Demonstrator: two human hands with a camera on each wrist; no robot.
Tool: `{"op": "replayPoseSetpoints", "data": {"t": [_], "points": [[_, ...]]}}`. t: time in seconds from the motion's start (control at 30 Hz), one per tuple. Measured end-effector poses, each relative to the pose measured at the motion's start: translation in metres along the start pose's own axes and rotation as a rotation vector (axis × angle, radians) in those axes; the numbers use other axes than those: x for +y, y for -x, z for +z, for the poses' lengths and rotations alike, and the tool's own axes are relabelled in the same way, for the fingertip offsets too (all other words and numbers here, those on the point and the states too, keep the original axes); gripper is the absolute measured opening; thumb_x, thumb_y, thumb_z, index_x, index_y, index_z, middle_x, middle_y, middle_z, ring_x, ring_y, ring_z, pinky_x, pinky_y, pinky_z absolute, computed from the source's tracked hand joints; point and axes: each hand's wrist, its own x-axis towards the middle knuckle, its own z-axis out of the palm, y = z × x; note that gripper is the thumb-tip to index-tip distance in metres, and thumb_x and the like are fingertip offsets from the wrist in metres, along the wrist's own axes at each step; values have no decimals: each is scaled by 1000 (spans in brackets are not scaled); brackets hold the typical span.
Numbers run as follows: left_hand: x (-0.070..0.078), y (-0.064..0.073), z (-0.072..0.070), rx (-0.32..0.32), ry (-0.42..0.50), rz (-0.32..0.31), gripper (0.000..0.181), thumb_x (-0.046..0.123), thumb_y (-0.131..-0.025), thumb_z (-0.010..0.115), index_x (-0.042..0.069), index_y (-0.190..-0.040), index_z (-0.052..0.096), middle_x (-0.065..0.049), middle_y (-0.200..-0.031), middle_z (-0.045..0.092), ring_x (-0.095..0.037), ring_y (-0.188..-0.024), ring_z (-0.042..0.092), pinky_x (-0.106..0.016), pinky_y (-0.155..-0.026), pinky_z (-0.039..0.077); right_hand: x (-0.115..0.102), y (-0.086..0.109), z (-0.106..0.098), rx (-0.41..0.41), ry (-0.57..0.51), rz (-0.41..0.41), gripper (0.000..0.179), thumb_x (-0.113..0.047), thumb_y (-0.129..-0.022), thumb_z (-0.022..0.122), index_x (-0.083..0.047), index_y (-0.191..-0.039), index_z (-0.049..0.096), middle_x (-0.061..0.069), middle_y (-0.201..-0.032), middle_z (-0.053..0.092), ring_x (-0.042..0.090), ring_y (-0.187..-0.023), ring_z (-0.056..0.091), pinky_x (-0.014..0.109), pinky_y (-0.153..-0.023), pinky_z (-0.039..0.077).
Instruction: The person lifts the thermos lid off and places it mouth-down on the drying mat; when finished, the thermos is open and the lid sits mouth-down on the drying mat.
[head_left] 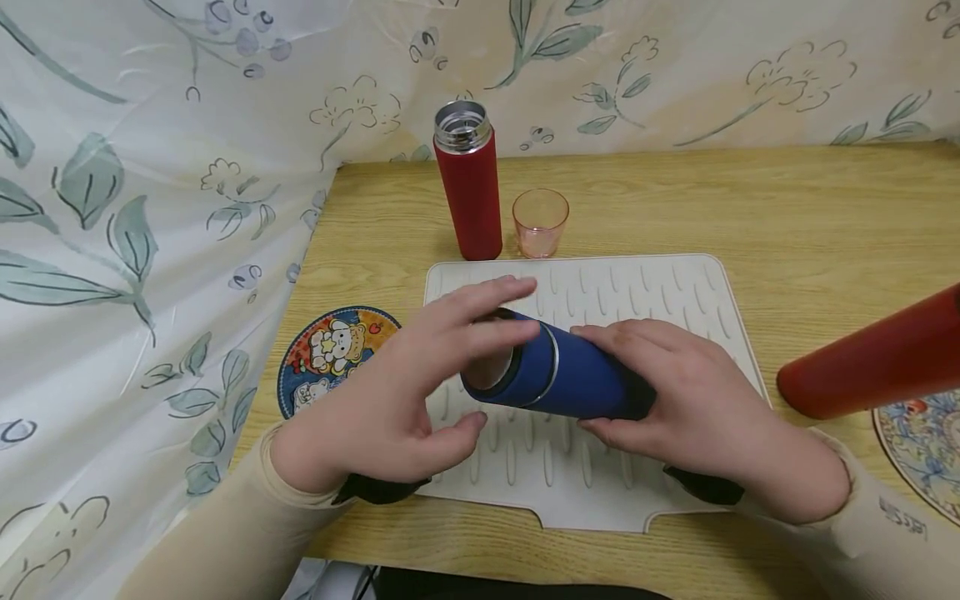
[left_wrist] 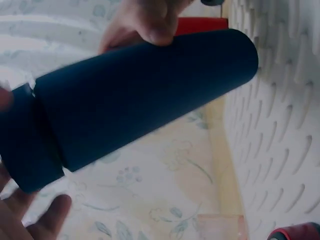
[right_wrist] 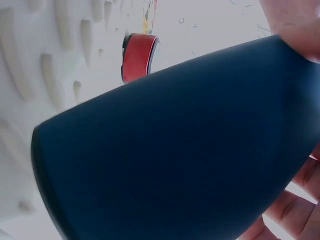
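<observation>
My right hand [head_left: 675, 383] grips the lower body of a blue thermos bottle [head_left: 592, 375], its thumb on the near side. The bottle is tilted over a white ribbed mat [head_left: 495, 492], its capped end toward my left hand [head_left: 420, 367]. The left fingers are extended over the blue cap [head_left: 532, 358], with the thumb standing apart below it. In the left wrist view a narrow gap runs between the cap [left_wrist: 27, 140] and the body, and the left fingertips [left_wrist: 60, 207] are just below the cap. A red lid [right_wrist: 137, 57] on the mat is hidden in the head view.
Behind the mat stand a red thermos [head_left: 472, 200] with a bare steel mouth and a pink clear cup [head_left: 540, 221]. Another red bottle [head_left: 870, 358] is at the right edge, by a patterned round coaster [head_left: 922, 450]. A cartoon coaster [head_left: 345, 333] lies left. Floral cloth [head_left: 225, 83] borders the table.
</observation>
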Motion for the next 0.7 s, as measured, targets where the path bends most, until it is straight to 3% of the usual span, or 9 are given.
{"op": "replayPoseSetpoints", "data": {"t": [0.1, 0.2, 0.3, 0.37, 0.43, 0.5, 0.57, 0.7], "points": [[0, -1, 0, -34, -3, 84, 60, -7, -88, 69, 9, -146, 67, -19, -168, 50, -35, -162, 41, -52, -129, 41, 1, 0, 1, 4, 8, -10, 95, -31, -61, 109, -14, -145, 70, 4, -122, 78, 22, -108, 75, 54, -87, 66], [0, -2, 0, -15, -22, 76, 56, -6, -89, 71, 9, -142, 71, -19, -162, 58, -33, -155, 51, -48, -124, 47, 2, 1, 2, 3, 10, -14, 94, -31, -61, 109, -13, -145, 70, 4, -122, 78, 23, -109, 75, 54, -87, 66], [2, -3, -1, 14, -40, -4, 57, 5, -88, 83, 9, -144, 71, -14, -154, 64, -27, -144, 59, -43, -113, 56, 2, 2, 1, 3, 13, -12, 95, -31, -61, 109, -13, -145, 70, 4, -122, 78, 23, -109, 75, 55, -87, 66], [4, -3, 0, 28, -74, -91, 63, 19, -87, 92, 10, -145, 70, -9, -145, 68, -20, -130, 65, -39, -101, 61, 1, 3, 2, 1, 16, -10, 94, -31, -61, 109, -13, -145, 70, 3, -123, 78, 23, -109, 75, 54, -87, 66], [5, -3, 1, 29, -103, -184, 73, 33, -84, 96, 12, -148, 67, -4, -139, 69, -14, -119, 64, -36, -92, 62, 0, 3, 2, -1, 21, -9, 93, -31, -62, 109, -14, -145, 70, 3, -123, 78, 23, -110, 75, 53, -87, 66], [3, -2, 3, 19, -112, -224, 83, 40, -83, 97, 12, -153, 62, -4, -142, 66, -12, -119, 62, -36, -90, 62, 0, 4, 2, -3, 26, -9, 93, -32, -62, 108, -14, -145, 70, 3, -124, 78, 23, -110, 75, 53, -87, 66], [2, -1, 3, -4, -80, -190, 87, 35, -84, 95, 10, -157, 55, -8, -154, 59, -17, -133, 57, -40, -102, 59, 0, 4, 2, 0, 34, -11, 93, -32, -62, 109, -13, -144, 70, 3, -123, 78, 23, -110, 75, 53, -87, 66], [-3, 2, 3, -31, 1, 28, 71, 3, -88, 80, 8, -154, 56, -19, -169, 46, -36, -161, 38, -55, -127, 41, 1, 4, 0, 15, 41, -15, 94, -32, -60, 109, -12, -143, 71, 5, -120, 78, 25, -107, 76, 55, -86, 67]]}}
